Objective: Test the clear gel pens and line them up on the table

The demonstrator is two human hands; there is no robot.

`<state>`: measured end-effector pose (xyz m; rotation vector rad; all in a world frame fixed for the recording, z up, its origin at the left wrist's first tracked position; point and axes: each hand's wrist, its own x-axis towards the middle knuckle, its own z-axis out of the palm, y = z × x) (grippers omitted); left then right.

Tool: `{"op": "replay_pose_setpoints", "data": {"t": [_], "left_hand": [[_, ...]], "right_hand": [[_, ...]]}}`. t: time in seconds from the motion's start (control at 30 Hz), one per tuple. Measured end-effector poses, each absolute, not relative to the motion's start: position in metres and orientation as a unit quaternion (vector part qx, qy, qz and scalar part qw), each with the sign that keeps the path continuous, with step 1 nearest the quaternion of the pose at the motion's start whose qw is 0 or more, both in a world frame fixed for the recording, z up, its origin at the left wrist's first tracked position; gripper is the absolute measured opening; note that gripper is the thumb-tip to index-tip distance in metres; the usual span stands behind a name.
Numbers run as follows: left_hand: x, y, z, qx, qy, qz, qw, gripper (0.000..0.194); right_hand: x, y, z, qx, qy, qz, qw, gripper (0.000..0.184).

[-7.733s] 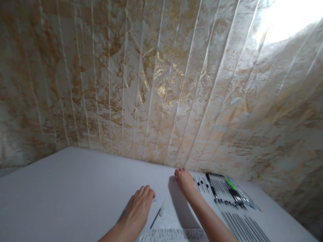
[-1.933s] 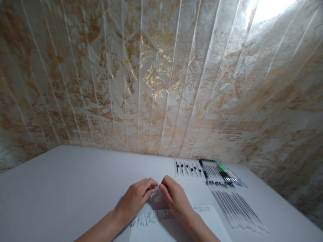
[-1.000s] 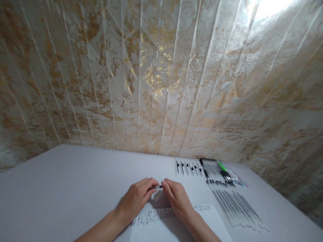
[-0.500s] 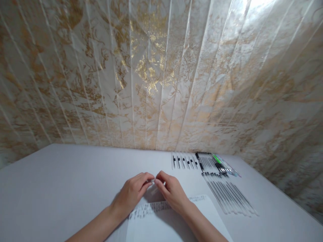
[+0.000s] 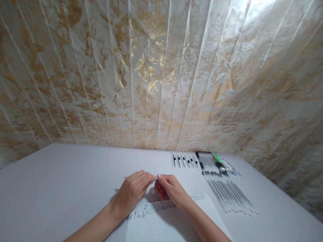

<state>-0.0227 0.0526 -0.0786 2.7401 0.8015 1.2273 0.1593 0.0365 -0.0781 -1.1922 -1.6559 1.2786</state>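
My left hand [image 5: 135, 190] is closed, with its thumb and fingers pinched around a slim pen [image 5: 154, 181]. Only a short clear and dark bit of the pen shows between the two hands; the rest is hidden in the fingers. My right hand [image 5: 173, 190] pinches the dark end between thumb and forefinger, its other fingers curled under. Both hands are above the far edge of a white sheet of paper [image 5: 148, 230], which bears rows of dark handwriting along its top.
Right of the hands lies a row of clear pens with black ends [image 5: 228, 195]. Behind them are more black pens [image 5: 200, 163], a green-marked pen [image 5: 217, 158] and several short clear pieces with black parts [image 5: 183, 161]. A patterned curtain [image 5: 151, 77] hangs behind the white table [image 5: 63, 181].
My fingertips have come closer around the pen, and a dark bit now shows between them. My right hand has turned, with its lower fingers curled inward. The things on the table have stayed put.
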Motion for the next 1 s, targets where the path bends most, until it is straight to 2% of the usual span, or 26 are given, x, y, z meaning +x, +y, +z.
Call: {"op": "replay_pose_setpoints", "data": {"t": [0.1,0.2,0.27,0.4,0.5,0.57,0.7,0.77,0.87,1.0], "left_hand": [[-0.0228,0.0528,-0.0798,0.866,0.297,0.4,0.039,0.013],[-0.0239,0.053,-0.0823,0.863,0.304,0.4,0.048,0.013],[-0.0245,0.0527,-0.0817,0.867,0.293,0.4,0.042,0.014],[-0.0237,0.0514,-0.0752,0.878,0.251,0.407,0.007,0.015],[-0.0225,0.0502,-0.0725,0.878,0.234,0.417,-0.003,0.014],[-0.0224,0.0499,-0.0737,0.872,0.249,0.42,0.016,0.013],[-0.0235,0.0508,-0.0786,0.857,0.289,0.424,0.051,0.011],[-0.0237,0.0511,-0.0791,0.855,0.287,0.428,0.053,0.012],[-0.0233,0.0506,-0.0764,0.86,0.273,0.428,0.049,0.015],[-0.0237,0.0504,-0.0726,0.873,0.24,0.424,0.022,0.017]], "right_hand": [[0.1602,0.0346,-0.0728,-0.461,-0.705,0.354,0.406,0.038],[0.1601,0.0331,-0.0722,-0.467,-0.732,0.294,0.399,0.038],[0.1595,0.033,-0.0743,-0.464,-0.715,0.34,0.398,0.041],[0.1586,0.0342,-0.0775,-0.445,-0.616,0.535,0.369,0.049],[0.158,0.0341,-0.075,-0.441,-0.596,0.58,0.338,0.057],[0.1574,0.0329,-0.0718,-0.456,-0.637,0.51,0.356,0.053],[0.1566,0.0298,-0.0679,-0.485,-0.73,0.279,0.392,0.032],[0.1566,0.029,-0.0684,-0.489,-0.743,0.249,0.384,0.034],[0.1558,0.029,-0.0709,-0.48,-0.724,0.312,0.384,0.041],[0.1526,0.0307,-0.0736,-0.471,-0.596,0.525,0.383,0.047]]}}
